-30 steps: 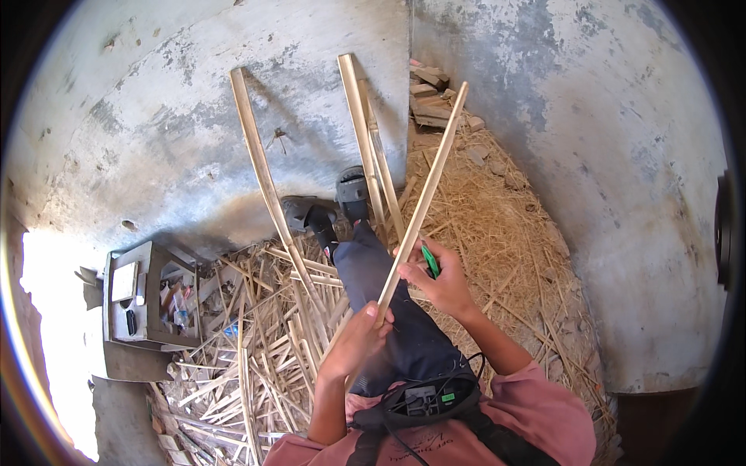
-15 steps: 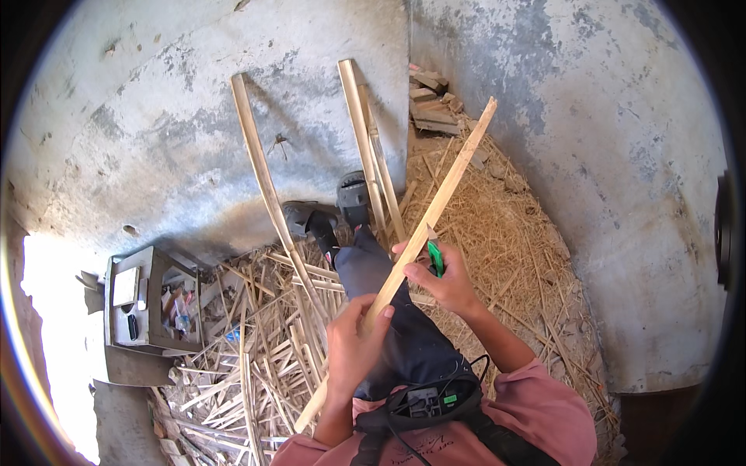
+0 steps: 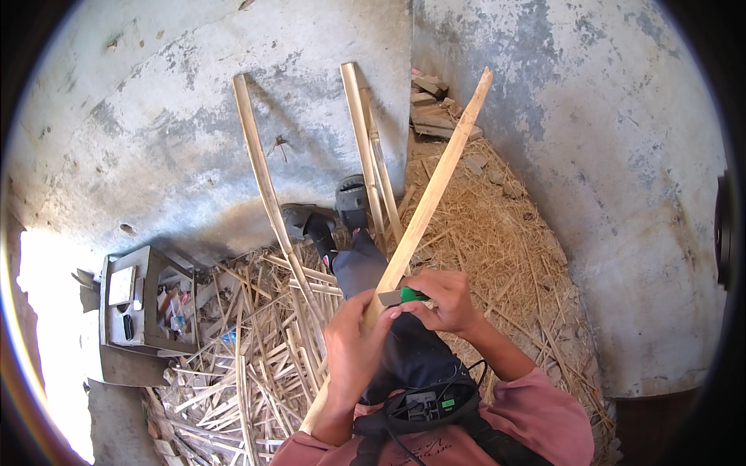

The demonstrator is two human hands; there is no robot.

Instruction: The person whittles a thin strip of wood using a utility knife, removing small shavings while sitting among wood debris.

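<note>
A long, pale bamboo strip (image 3: 433,198) runs slantwise up and away from my lap, its rough far end raised toward the wall corner. My left hand (image 3: 347,342) is closed around its lower part. In my right hand (image 3: 451,301) is a green-handled knife (image 3: 412,294), gripped by the handle. Its short, broad blade lies against the strip just above my left fingers, and the two hands almost touch there. The strip's near end passes beside my left forearm.
Two slats, a left one (image 3: 260,155) and a right one (image 3: 359,124), lean on the wall beyond my feet. Split strips (image 3: 225,396) litter the floor at left; shavings (image 3: 497,241) cover the right. A small cabinet (image 3: 148,311) stands far left, bricks (image 3: 435,105) in the corner.
My right hand and the knife have come down and nearer along the strip, to my left hand. The blade now lies crosswise on it. The strip's far end has risen slightly.
</note>
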